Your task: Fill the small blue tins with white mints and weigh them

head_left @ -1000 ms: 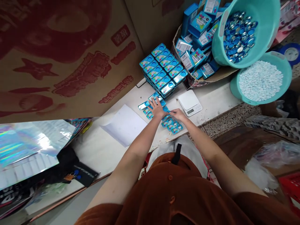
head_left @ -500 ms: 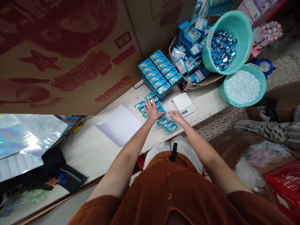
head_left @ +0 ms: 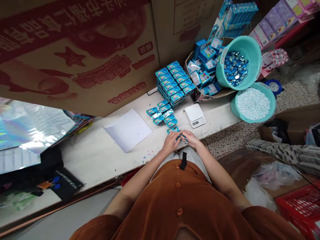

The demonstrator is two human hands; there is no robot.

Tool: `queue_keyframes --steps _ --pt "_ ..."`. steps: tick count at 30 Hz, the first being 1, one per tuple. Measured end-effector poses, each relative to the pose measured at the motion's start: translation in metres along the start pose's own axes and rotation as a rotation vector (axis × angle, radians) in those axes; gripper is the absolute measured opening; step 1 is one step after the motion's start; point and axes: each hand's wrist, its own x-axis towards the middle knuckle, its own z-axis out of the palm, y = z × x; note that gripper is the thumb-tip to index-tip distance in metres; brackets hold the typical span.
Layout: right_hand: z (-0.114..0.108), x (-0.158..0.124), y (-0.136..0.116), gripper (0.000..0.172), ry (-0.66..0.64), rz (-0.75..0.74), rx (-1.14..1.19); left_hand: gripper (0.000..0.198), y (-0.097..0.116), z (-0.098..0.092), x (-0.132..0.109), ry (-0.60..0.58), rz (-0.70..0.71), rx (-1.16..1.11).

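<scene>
Blue tins (head_left: 163,112) lie on a white table (head_left: 100,156); teal basins (head_left: 250,53) hold blue-silver caps (head_left: 234,68) and white pellets (head_left: 253,104); brown cardboard (head_left: 75,56) is printed red.

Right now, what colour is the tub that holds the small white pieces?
The tub is teal, seen best in the head view, beside the white scale.

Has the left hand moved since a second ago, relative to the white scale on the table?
Yes. The left hand has pulled back from the loose tins beside the scale toward the table's near edge, meeting the right hand on a tin.
</scene>
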Motion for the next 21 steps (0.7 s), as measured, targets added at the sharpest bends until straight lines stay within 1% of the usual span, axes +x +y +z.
queue_keyframes --steps 4,6,10,13,15,17,18,19,21 --pt "0.001 -0.004 0.006 0.044 0.018 0.021 -0.120 0.039 0.001 0.000 -0.010 0.007 -0.018 -0.050" --pt "0.002 -0.007 0.008 0.048 0.036 0.048 -0.178 0.037 0.001 -0.002 -0.016 -0.016 -0.004 -0.059" --pt "0.005 -0.014 0.012 0.052 0.018 0.100 -0.218 0.026 -0.005 -0.003 -0.029 -0.120 0.072 -0.053" --pt "0.007 -0.016 0.017 0.053 -0.006 0.101 -0.235 0.025 -0.011 0.003 -0.035 -0.138 0.113 0.002" --pt "0.008 -0.015 0.018 0.053 -0.013 0.107 -0.219 0.025 -0.013 0.007 -0.035 -0.134 0.144 0.029" --pt "0.008 -0.013 0.016 0.052 -0.007 0.110 -0.176 0.025 -0.013 0.008 -0.034 -0.112 0.160 0.036" --pt "0.007 -0.013 0.015 0.051 0.008 0.097 -0.150 0.025 -0.013 0.006 -0.033 -0.082 0.146 0.041" --pt "0.004 -0.012 0.012 0.050 0.033 0.071 -0.120 0.024 -0.013 0.004 -0.034 -0.034 0.109 0.051" --pt "-0.007 -0.014 0.008 0.050 0.105 0.009 -0.055 0.021 -0.015 -0.003 -0.039 0.090 -0.023 0.082"
